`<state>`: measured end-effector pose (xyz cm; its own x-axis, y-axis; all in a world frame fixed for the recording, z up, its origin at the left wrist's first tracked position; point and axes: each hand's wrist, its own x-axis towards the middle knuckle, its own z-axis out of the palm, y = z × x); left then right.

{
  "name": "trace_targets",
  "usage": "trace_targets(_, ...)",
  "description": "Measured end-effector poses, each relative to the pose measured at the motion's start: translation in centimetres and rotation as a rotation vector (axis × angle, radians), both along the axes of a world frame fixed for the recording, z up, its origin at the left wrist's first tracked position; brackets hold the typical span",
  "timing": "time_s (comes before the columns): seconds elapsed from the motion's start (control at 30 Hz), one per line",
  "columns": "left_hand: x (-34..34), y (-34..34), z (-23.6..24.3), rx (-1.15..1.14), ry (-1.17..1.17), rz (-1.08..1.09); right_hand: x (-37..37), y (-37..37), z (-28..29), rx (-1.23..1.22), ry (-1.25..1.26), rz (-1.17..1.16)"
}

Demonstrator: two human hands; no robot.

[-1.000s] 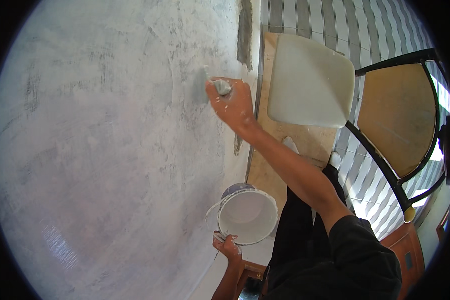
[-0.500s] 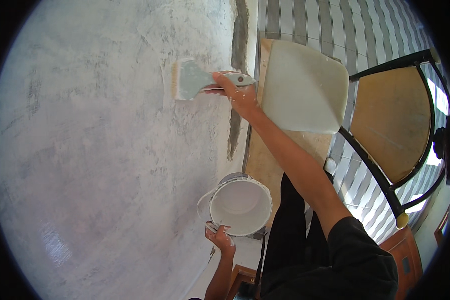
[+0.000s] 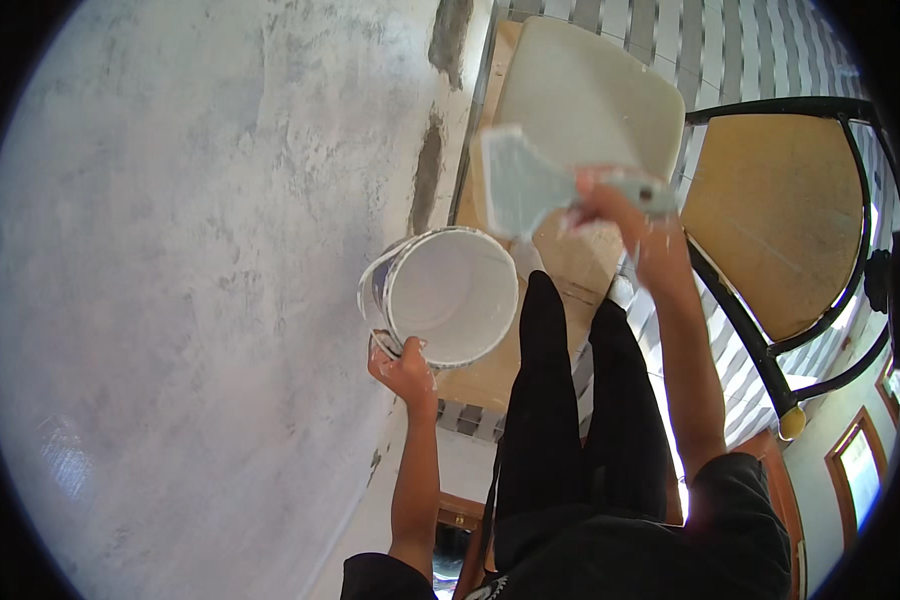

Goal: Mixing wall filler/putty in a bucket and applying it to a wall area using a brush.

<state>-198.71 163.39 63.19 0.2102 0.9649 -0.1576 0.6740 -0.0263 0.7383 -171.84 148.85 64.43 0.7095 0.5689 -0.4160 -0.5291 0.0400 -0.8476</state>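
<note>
My right hand [image 3: 625, 215] grips the handle of a wide, pale grey-green paintbrush [image 3: 525, 185]. The brush is held in the air away from the wall, its bristle end pointing left, and it is slightly blurred. My left hand [image 3: 403, 370] is closed on the rim and handle side of a white paint bucket [image 3: 454, 297], tilted so its pale inside shows. White smears mark the bucket's rim and both hands. To the left stretches a wall [image 3: 200, 280] with patchy white and grey paint.
A chair with a pale seat [image 3: 595, 95] and a tan backrest [image 3: 782, 220] in a black frame stands at the right. Under me lies a tan board [image 3: 565, 265]. Striped grey and white tiles [image 3: 740, 50] cover the floor. Wooden doors [image 3: 460, 515] show near the lower edge.
My right hand has drawn the brush off the wall, to the right and a little down. The bucket in my left hand has come up and slightly left in view.
</note>
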Motion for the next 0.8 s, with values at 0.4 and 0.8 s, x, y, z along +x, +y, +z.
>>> trace_targets(0.4,1.7,-1.4,-2.0,0.036,-0.006,-0.100,-13.9,3.7,-7.7,-0.418,-0.676,0.317)
trace_targets(0.8,0.1,-0.4,-4.4,0.027,-0.126,-0.090,-16.6,9.3,-13.5,-0.180,-0.192,0.714)
